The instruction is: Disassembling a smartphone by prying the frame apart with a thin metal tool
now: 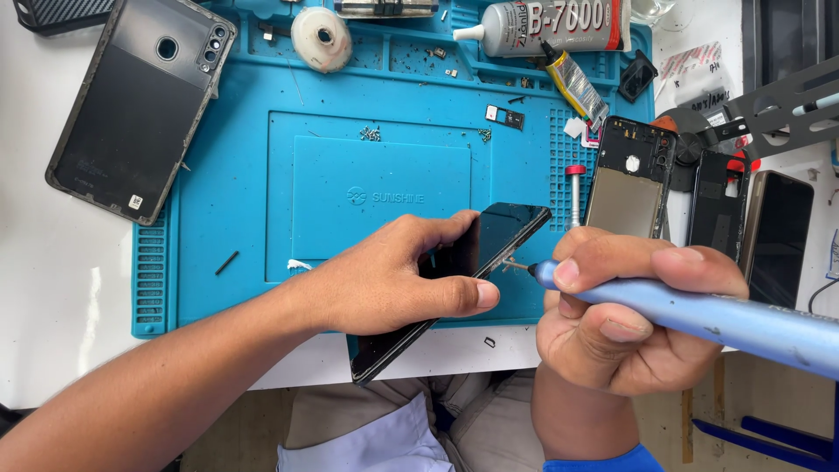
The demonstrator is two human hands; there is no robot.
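Both hands: phone (454, 280) (tilted) overhangs mat (227, 218) edge.

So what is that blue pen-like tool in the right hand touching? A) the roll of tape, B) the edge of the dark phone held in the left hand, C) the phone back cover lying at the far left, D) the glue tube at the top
B: the tip of the blue tool in the right hand meets the side edge of the dark phone, which the left hand holds tilted over the blue mat.
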